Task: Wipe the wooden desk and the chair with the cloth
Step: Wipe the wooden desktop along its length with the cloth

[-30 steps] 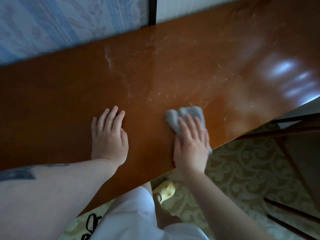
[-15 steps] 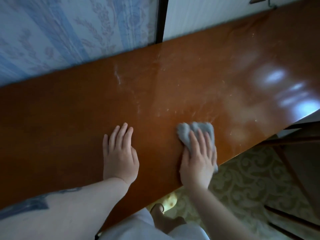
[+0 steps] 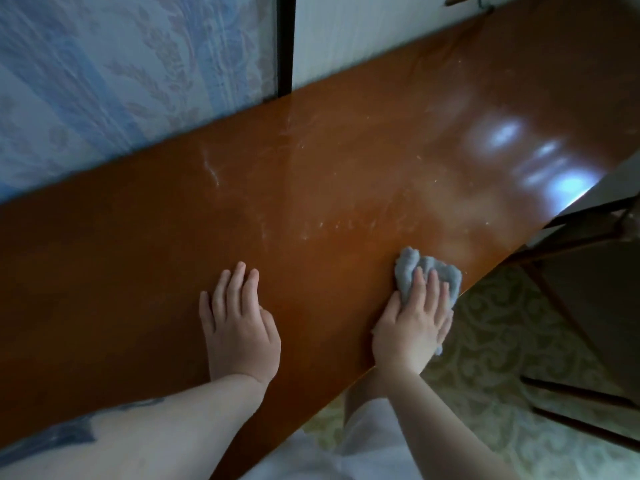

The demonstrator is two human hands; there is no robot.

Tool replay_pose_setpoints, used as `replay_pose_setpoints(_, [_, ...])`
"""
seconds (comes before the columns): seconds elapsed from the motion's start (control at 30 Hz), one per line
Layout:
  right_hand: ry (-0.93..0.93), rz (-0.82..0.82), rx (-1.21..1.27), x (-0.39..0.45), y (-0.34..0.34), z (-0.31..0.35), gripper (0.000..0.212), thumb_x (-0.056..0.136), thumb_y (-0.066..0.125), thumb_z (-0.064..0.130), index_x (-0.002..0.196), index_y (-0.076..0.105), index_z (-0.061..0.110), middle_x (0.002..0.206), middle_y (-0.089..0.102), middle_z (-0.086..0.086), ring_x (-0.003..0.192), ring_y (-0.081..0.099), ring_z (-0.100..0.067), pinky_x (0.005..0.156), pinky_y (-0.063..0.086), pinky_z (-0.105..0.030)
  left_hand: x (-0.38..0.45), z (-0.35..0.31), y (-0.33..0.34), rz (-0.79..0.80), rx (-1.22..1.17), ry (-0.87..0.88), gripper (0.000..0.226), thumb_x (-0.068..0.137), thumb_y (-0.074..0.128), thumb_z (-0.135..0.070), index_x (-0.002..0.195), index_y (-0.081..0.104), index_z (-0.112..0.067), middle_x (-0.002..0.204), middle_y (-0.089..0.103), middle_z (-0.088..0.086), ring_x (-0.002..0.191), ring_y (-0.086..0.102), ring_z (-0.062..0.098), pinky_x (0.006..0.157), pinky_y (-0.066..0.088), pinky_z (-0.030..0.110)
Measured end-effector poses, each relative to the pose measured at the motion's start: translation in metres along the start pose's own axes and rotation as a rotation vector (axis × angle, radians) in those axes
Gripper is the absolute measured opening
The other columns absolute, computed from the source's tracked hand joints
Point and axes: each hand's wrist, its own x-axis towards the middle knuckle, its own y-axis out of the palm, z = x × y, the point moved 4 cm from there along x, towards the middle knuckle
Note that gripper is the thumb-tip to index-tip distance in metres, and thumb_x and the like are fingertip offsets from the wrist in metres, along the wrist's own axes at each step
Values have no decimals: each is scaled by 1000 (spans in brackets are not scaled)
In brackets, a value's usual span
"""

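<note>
The glossy brown wooden desk (image 3: 311,188) runs across the view from lower left to upper right, with pale dust streaks on its middle. A crumpled grey cloth (image 3: 412,268) lies at the desk's near edge. My right hand (image 3: 412,323) presses flat on the cloth, fingers straight, and covers its lower part. My left hand (image 3: 239,323) rests flat on the bare desk to the left, fingers together. The dark wooden chair (image 3: 588,289) stands at the right, beside the desk's near edge.
A blue patterned wall (image 3: 121,71) and a white panel (image 3: 363,32) back the desk, split by a dark vertical strip (image 3: 285,43). A pale patterned carpet (image 3: 485,341) covers the floor below the desk edge. My white clothing (image 3: 329,455) shows at the bottom.
My right hand has slid the cloth to the right along the desk's near edge, away from my left hand. The view has tilted up a little; the left hand stays flat on the desk.
</note>
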Motion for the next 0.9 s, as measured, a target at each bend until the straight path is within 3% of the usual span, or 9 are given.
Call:
replay_pose_setpoints(0.13, [-735, 268, -100, -26, 14, 52, 50, 98, 37, 34, 148, 39, 29, 156, 33, 7, 148, 15, -15, 121, 2, -38, 0, -1, 0, -3, 1, -6, 56, 94, 18, -29, 138, 49, -14, 148, 44, 6, 142, 31, 26, 117, 19, 52])
replay_pose_setpoints(0.2, [-950, 386, -123, -1, 17, 53, 51, 99, 39, 36, 149, 35, 34, 157, 29, 12, 149, 11, -11, 121, 5, -40, 0, 0, -1, 9, 28, -3, 56, 93, 19, -29, 139, 49, -15, 149, 44, 6, 142, 31, 25, 117, 19, 51])
replay_pose_setpoints(0.4, [-112, 26, -9, 2, 1, 7, 54, 95, 33, 35, 147, 40, 24, 156, 35, 3, 147, 16, -16, 121, 9, -41, 1, -1, -9, -33, -53, -27, 45, 94, 33, -27, 132, 56, -19, 142, 51, 3, 136, 40, 24, 113, 24, 46])
replay_pose_setpoints(0.47, [-284, 85, -13, -33, 7, 29, 54, 94, 35, 35, 145, 43, 24, 154, 37, 2, 147, 19, -17, 119, 9, -40, 14, 0, -17, -81, -144, -79, 32, 91, 51, -18, 120, 62, -19, 131, 59, 3, 124, 48, 25, 105, 35, 45])
replay_pose_setpoints(0.53, [-671, 283, -65, -63, 15, 60, 52, 95, 36, 36, 146, 42, 29, 155, 34, 6, 148, 14, -14, 121, 6, -40, 37, 8, -28, -163, -226, -189, 29, 86, 58, -9, 113, 62, -17, 124, 61, 5, 116, 50, 28, 95, 38, 44])
replay_pose_setpoints(0.67, [-1221, 729, -110, -59, 26, 106, 50, 103, 34, 35, 152, 24, 37, 161, 13, 15, 149, -8, -7, 117, -15, -38, 69, 37, -35, -262, -174, -282, 37, 88, 55, -8, 125, 56, -12, 140, 49, 11, 130, 40, 33, 105, 31, 49])
replay_pose_setpoints(0.73, [-1147, 625, -119, -38, 30, 107, 49, 102, 38, 34, 150, 30, 37, 160, 19, 15, 149, -2, -6, 121, -6, -41, 72, 43, -29, -226, -119, -272, 40, 91, 53, -12, 130, 53, -12, 145, 44, 10, 135, 35, 31, 111, 27, 51])
replay_pose_setpoints(0.8, [-777, 387, -73, -26, 29, 90, 49, 99, 43, 33, 147, 39, 34, 157, 28, 13, 149, 8, -8, 122, 12, -46, 74, 42, -23, -191, -66, -265, 40, 93, 51, -15, 133, 51, -14, 146, 43, 9, 137, 32, 29, 114, 24, 51])
replay_pose_setpoints(0.9, [-544, 219, -43, -60, 29, 80, 52, 94, 41, 32, 145, 43, 28, 155, 35, 7, 148, 17, -14, 119, 14, -43, 75, 41, -20, -204, -31, -258, 40, 91, 50, -13, 131, 52, -13, 145, 45, 9, 135, 34, 31, 113, 23, 52])
